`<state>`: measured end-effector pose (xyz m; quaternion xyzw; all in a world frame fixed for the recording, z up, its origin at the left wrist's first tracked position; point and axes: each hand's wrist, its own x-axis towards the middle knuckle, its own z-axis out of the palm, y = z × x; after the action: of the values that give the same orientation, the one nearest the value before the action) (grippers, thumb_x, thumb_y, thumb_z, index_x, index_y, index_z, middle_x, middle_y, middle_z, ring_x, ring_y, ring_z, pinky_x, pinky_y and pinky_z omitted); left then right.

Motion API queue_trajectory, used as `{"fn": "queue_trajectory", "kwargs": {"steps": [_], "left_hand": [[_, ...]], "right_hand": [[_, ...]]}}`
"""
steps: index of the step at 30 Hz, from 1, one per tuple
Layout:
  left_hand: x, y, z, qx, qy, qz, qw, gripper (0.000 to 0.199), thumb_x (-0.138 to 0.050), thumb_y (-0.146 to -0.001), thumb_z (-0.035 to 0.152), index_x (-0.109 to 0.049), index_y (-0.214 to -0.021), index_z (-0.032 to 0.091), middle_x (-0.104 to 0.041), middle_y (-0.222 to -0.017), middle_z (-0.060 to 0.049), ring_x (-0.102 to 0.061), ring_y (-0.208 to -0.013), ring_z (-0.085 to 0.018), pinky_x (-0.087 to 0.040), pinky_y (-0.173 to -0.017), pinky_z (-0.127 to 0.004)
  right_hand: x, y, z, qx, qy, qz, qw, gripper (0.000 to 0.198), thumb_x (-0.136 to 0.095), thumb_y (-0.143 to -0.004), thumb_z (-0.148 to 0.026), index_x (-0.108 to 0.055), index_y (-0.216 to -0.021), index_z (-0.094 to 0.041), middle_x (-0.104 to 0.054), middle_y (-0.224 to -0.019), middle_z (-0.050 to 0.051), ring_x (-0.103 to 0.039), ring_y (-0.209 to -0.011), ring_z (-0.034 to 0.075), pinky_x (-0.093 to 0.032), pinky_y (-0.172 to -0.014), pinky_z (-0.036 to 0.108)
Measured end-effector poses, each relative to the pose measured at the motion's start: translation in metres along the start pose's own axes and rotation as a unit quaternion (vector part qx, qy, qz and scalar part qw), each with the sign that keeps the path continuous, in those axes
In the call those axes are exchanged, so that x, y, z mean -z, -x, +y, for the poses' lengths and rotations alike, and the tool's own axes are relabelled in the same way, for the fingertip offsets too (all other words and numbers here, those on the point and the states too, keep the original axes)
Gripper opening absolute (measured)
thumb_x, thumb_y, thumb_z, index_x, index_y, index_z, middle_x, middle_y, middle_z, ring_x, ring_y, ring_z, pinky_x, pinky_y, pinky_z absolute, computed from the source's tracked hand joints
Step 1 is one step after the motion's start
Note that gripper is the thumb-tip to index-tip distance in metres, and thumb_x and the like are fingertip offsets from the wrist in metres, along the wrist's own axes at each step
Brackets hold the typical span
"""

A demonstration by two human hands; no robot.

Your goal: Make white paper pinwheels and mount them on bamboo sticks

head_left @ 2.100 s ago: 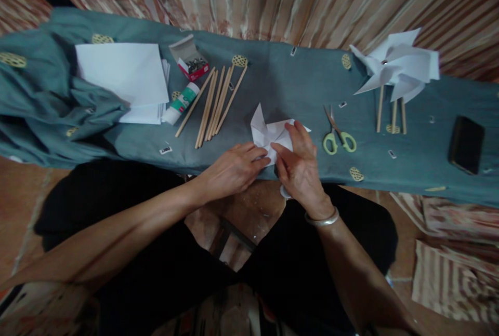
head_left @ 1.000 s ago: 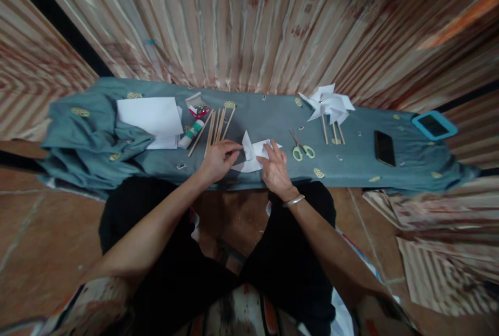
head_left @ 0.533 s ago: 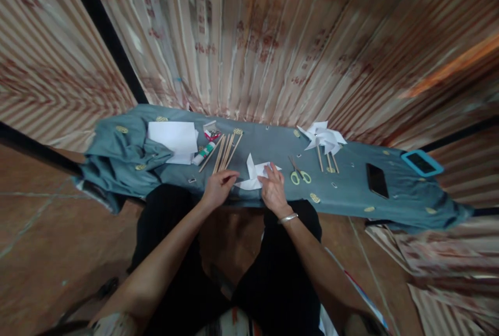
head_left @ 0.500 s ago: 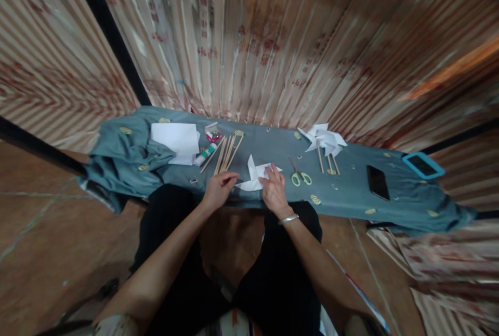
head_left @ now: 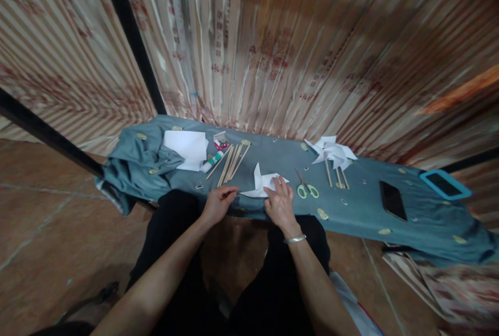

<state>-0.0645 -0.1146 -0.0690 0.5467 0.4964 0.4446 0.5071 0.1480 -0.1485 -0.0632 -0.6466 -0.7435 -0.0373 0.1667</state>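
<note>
One spread right hand [head_left: 279, 203] steadies folded paper [head_left: 262, 186] on teal cloth [head_left: 268, 151], apparently the current step; left hand [head_left: 217, 205] beside it, fingers drawn together, contents unclear. Further handling likely calls for light pressure.

A dark-screened smartphone [head_left: 393, 200] lies on the teal patterned cloth [head_left: 362, 206], near a blue-framed tablet [head_left: 445, 184] at the far right. The cloth bunches up at its left end. Behind hangs a pleated, red-printed curtain [head_left: 288, 55], crossed at left by a slanting black pole [head_left: 134, 40]. Brown tiled floor [head_left: 39, 232] shows below, its joints pale.
</note>
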Motion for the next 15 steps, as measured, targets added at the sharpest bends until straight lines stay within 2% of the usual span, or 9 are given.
{"fn": "queue_trajectory", "kwargs": {"steps": [3,8,12,15], "left_hand": [[-0.003,0.000,0.002,0.020,0.030,-0.003,0.999,0.022,-0.068,-0.071,0.028,-0.074,-0.088,0.016,-0.074,-0.094,-0.006,-0.068,-0.087,-0.020,-0.051,-0.085,-0.032],[-0.010,-0.004,0.007,0.105,0.148,-0.005,0.983,0.037,-0.078,-0.064,0.033,-0.071,-0.095,0.014,-0.075,-0.094,-0.008,-0.069,-0.088,-0.020,-0.051,-0.087,-0.032],[-0.019,-0.013,0.018,0.195,0.256,-0.032,0.946,0.039,-0.078,-0.069,0.037,-0.068,-0.098,0.014,-0.074,-0.098,-0.010,-0.069,-0.091,-0.019,-0.052,-0.088,-0.032],[-0.024,-0.027,0.029,0.257,0.289,-0.092,0.918,0.032,-0.068,-0.079,0.043,-0.067,-0.096,0.015,-0.073,-0.099,-0.011,-0.070,-0.091,-0.019,-0.053,-0.086,-0.032]], "right_hand": [[-0.003,-0.001,0.004,-0.011,-0.020,0.007,1.000,0.037,-0.050,-0.080,-0.009,-0.071,-0.110,-0.015,-0.050,-0.141,0.019,-0.031,-0.140,0.032,-0.026,-0.109,0.052],[-0.006,-0.002,0.006,-0.052,-0.077,0.024,0.995,0.039,-0.046,-0.082,-0.008,-0.071,-0.109,-0.019,-0.051,-0.141,0.015,-0.033,-0.140,0.030,-0.029,-0.107,0.054],[-0.003,-0.004,0.005,-0.059,-0.124,0.048,0.989,0.039,-0.044,-0.084,-0.010,-0.070,-0.112,-0.020,-0.050,-0.142,0.014,-0.032,-0.141,0.029,-0.030,-0.107,0.055],[0.002,-0.004,0.002,-0.039,-0.142,0.066,0.987,0.042,-0.043,-0.086,-0.010,-0.067,-0.117,-0.023,-0.049,-0.143,0.012,-0.029,-0.143,0.028,-0.030,-0.108,0.055]]}}
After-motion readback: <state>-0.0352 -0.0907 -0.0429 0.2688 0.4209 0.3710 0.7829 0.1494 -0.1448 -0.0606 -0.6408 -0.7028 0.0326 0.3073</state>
